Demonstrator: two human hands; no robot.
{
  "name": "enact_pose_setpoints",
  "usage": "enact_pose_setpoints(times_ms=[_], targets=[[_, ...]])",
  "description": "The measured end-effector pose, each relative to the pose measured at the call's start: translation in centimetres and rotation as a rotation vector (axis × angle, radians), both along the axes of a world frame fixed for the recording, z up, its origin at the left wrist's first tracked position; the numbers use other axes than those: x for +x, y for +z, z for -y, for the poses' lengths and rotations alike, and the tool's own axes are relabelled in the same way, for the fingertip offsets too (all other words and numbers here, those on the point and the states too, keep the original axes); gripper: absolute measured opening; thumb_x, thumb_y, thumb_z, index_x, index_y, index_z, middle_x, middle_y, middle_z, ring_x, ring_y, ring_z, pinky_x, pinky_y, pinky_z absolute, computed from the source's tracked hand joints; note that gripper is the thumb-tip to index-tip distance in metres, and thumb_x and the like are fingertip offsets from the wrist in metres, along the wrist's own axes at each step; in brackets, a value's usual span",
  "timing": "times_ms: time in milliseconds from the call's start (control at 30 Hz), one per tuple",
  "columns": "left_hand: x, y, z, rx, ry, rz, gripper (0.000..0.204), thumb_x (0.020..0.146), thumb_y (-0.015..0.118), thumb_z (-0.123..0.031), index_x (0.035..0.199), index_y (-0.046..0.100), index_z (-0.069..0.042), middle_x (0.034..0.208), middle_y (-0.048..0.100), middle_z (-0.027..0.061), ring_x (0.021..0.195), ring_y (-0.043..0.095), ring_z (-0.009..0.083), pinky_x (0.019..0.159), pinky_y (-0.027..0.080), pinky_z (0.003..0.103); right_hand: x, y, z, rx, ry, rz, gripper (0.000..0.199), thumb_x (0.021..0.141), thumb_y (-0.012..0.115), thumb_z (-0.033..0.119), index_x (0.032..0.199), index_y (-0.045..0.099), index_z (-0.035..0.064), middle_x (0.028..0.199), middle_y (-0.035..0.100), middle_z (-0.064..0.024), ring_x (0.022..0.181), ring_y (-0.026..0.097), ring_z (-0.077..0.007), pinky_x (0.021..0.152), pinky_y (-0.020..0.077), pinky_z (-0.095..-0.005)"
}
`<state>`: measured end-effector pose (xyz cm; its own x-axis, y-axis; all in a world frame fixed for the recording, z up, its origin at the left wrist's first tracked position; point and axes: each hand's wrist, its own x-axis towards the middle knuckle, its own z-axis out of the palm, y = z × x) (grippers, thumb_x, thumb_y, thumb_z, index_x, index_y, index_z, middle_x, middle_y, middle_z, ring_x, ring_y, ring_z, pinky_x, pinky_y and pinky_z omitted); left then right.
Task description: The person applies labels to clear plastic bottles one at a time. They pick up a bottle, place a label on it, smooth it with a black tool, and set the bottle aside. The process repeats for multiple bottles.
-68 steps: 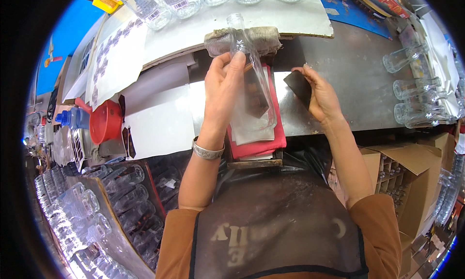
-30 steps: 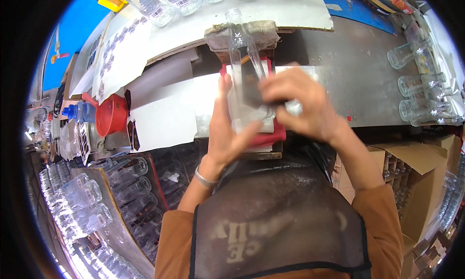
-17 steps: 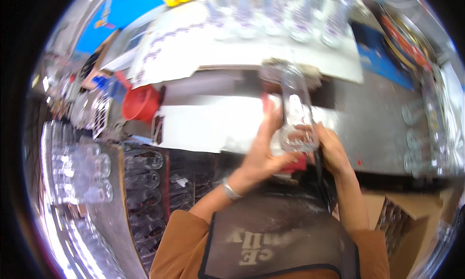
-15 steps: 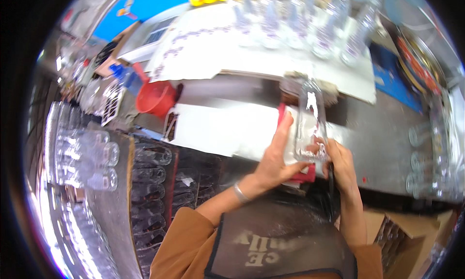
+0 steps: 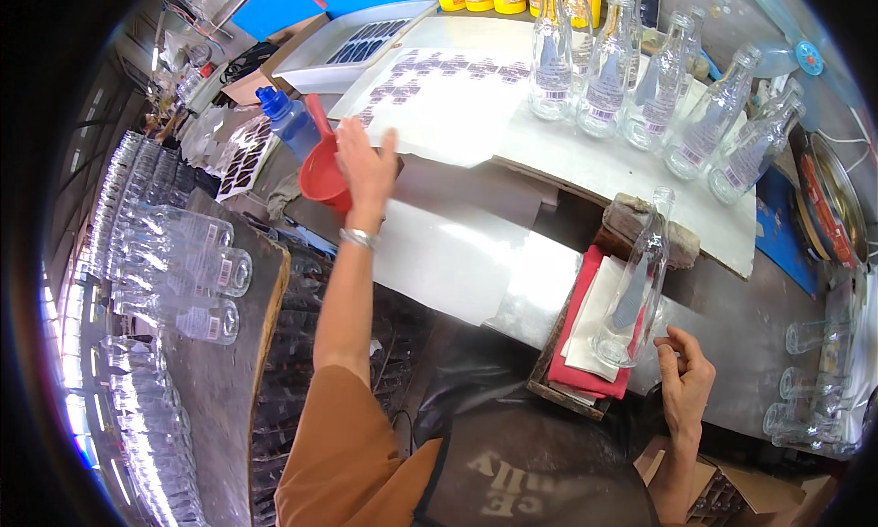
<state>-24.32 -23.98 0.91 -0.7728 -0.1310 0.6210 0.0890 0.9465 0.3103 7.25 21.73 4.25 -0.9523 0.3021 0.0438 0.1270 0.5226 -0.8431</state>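
Observation:
A clear glass bottle [image 5: 637, 285] lies on white paper over a red cloth [image 5: 585, 330], its neck resting on a worn pad. My right hand [image 5: 684, 381] hovers just right of the bottle's base, fingers curled and apart, holding nothing. My left hand [image 5: 364, 166] reaches far forward to the left, fingers spread, over a red bowl [image 5: 324, 175] and next to a sheet of dark labels [image 5: 430, 92]. It holds nothing that I can see.
Several upright labelled bottles [image 5: 631, 69] stand at the back on a white board. A blue bottle [image 5: 289, 122] stands by the red bowl. Rows of lying glass bottles [image 5: 174, 252] fill the left rack. More bottles [image 5: 814, 381] lie at the right. A cardboard box [image 5: 741, 495] sits lower right.
Both hands let go of the bottle, which now lies on the cloth. My left hand has reached out to the left toward the red bowl and labels; the view swung left.

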Motion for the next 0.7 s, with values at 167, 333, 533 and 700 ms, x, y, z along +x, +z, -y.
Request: enact_pose_setpoints(times_ms=[167,333,533,700], targets=[[-2.0,0.7,1.8,-0.008,0.043,0.301,0.063,0.100,0.048,-0.051,0.140,0.051,-0.003,0.146,0.047,0.0275,0.145,0.030,0.0436,0.116,0.021,0.063,-0.8,-0.4,0.3,0.004,-0.030,-0.013,0.026,0.091,0.068,0.007,0.115,0.067,-0.0040,0.089,0.073,-0.0090,0.056,0.049,-0.0054,0.055,0.0427,-0.0234],[-4.0,-1.2,6.9,0.046,0.154,0.146,0.050,0.097,0.053,-0.040,0.129,0.061,-0.001,0.133,0.059,0.0229,0.137,0.043,0.0432,0.111,0.034,0.059,-1.0,-0.7,0.2,0.017,-0.063,-0.022,0.024,0.091,0.070,0.009,0.111,0.068,-0.0039,0.082,0.069,-0.0056,0.057,0.049,-0.0050,0.055,0.0423,-0.0233],[-8.0,-3.5,15.5,-0.182,0.495,0.714,0.040,0.093,0.055,-0.026,0.121,0.067,0.000,0.123,0.065,0.0260,0.124,0.058,0.0401,0.105,0.046,0.045,-1.5,-1.0,0.4,-0.013,-0.040,-0.054,0.023,0.090,0.072,0.010,0.109,0.069,-0.0031,0.080,0.067,-0.0057,0.056,0.047,-0.0056,0.055,0.0418,-0.0236],[-7.6,-1.5,10.8,0.259,0.511,0.242,0.033,0.087,0.060,-0.028,0.101,0.074,-0.002,0.114,0.071,0.0205,0.110,0.067,0.0366,0.094,0.051,0.043,-1.0,-0.9,0.0,0.042,-0.059,-0.041,0.023,0.089,0.072,0.009,0.108,0.069,-0.0027,0.079,0.067,-0.0069,0.055,0.046,-0.0068,0.054,0.0413,-0.0245]])
